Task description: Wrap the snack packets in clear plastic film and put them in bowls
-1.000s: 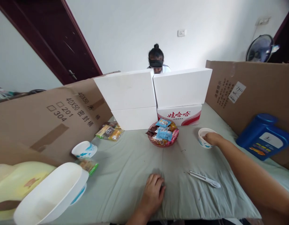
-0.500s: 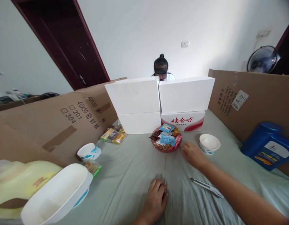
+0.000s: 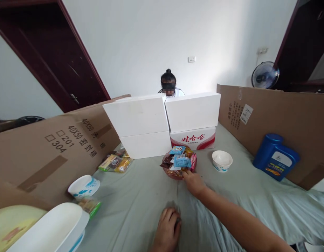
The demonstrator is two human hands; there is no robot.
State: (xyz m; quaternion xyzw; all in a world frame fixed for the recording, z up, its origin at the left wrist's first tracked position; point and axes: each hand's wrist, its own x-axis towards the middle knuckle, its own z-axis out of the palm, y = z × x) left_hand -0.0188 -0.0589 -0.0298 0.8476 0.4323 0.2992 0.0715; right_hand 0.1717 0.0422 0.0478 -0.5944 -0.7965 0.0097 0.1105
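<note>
A reddish see-through bowl [image 3: 174, 175] stands in front of the white boxes, heaped with wrapped snacks such as a light blue packet [image 3: 182, 161]. My right hand [image 3: 194, 182] reaches to the bowl's front right rim. Its fingertips are pressed together against the rim and the lowest packets, and what lies between them is hidden. Nearer to me, my left hand [image 3: 167, 225] rests palm down on the green sheet [image 3: 130, 210], its fingers loosely bent, with no held thing visible. Right of the snack bowl is a white paper bowl [image 3: 222, 161] with a blue pattern.
White boxes [image 3: 137, 115] are stacked at the back, and a person [image 3: 168, 82] sits behind them. Cardboard walls [image 3: 54, 150] flank both sides. A blue jug [image 3: 276, 157] stands right. At left are snack packs [image 3: 116, 162], a tipped paper bowl [image 3: 84, 186] and a white oval tub [image 3: 51, 227].
My right hand has moved left from beside the bowl onto its front right rim. The view has turned to the right. My left hand stays on the sheet. My right forearm now hides the utility knife.
</note>
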